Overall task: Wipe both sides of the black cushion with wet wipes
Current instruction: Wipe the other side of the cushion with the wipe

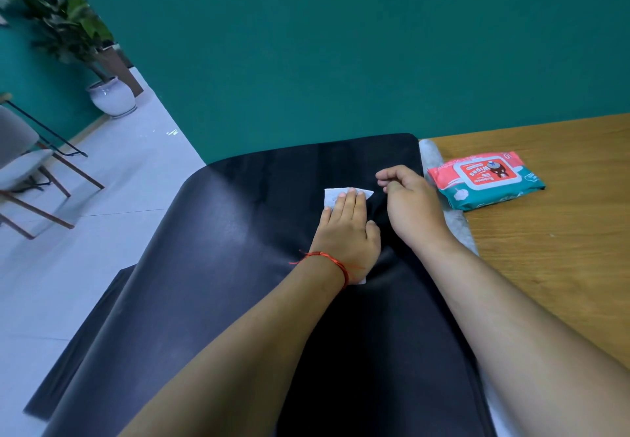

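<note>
Black cushion [211, 266] under left hand [346, 228], fingers [349, 202] flat on wet wipe [331, 197]; right hand [409, 201] loosely curled, empty.

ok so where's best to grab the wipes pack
Probably across its short width, from above: thumb on the near long edge, fingers on the far one. The pack lies flat on the table, label up, with nothing on it, and looks soft, so its ends might give. The right hand, holding nothing, is the closer one, just to its left.
</note>
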{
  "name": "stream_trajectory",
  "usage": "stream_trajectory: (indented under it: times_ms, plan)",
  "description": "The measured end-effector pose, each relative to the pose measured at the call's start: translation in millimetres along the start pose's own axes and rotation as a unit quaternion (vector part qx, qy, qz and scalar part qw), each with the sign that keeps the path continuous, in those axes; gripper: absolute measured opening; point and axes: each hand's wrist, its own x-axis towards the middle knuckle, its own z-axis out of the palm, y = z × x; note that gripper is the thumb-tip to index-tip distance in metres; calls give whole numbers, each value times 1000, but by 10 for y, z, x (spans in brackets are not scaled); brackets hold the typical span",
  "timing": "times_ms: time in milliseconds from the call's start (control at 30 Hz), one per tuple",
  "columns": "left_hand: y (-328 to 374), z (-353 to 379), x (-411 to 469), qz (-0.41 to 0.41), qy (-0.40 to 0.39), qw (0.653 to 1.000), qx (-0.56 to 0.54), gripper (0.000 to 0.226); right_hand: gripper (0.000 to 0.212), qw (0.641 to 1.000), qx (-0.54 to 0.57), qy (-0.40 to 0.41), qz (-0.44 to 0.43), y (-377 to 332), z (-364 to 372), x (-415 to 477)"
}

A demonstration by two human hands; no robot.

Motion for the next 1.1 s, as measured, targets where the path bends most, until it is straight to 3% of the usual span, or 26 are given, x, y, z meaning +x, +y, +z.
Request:
stream_trajectory:
  times_ms: [167, 1100]
  plan:
    - [18, 25, -286, 7, 24, 1000, 6, 92, 32, 1000, -3, -2, 0, 0, -2, 9]
    - [234, -68, -1932, 19, -31, 999, 13, 73, 32, 998, -52, -21, 6, 45, 39, 37]
